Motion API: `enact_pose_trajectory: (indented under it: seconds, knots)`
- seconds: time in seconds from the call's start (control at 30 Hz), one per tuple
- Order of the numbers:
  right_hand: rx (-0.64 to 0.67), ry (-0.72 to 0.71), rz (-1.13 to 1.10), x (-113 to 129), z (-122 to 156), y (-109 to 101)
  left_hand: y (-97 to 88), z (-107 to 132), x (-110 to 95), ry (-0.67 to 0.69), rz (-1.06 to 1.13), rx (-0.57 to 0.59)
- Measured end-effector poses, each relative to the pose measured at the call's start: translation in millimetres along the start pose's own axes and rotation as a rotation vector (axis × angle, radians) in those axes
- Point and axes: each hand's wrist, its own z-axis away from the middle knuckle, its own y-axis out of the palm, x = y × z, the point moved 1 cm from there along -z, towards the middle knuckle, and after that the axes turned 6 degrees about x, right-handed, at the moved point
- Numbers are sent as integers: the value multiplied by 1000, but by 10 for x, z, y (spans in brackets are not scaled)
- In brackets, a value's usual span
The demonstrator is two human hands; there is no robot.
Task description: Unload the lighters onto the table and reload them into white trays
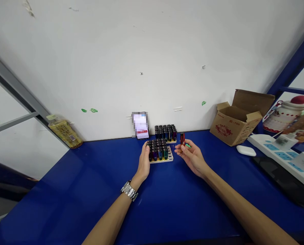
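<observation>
My left hand (pixel 144 161), with a metal watch on the wrist, grips the left side of a pale tray (pixel 169 156) nearly full of upright lighters in several colours. My right hand (pixel 191 156) is just right of the tray and pinches a red lighter (pixel 182 138) upright; something green (pixel 188 146) shows between its fingers. A second full tray of lighters (pixel 165 132) stands right behind the first, near the wall.
A phone (pixel 140 126) leans on the white wall behind the trays. A yellow drink bottle (pixel 64 131) leans at the far left. At the right are an open cardboard box (pixel 237 119), a white earbud case (pixel 246 150) and a power strip (pixel 284 156) on the blue table (pixel 90 183).
</observation>
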Motion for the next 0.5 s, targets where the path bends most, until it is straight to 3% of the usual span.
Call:
enact_pose_trajectory:
  seconds: [0.2,0.5]
  knots:
    - [141,120,-57,-31,50,101,-2,-7,3,-2,-6,-10]
    - [55,13,113,-170,23,100,-3,0,1,-7,-8,-12]
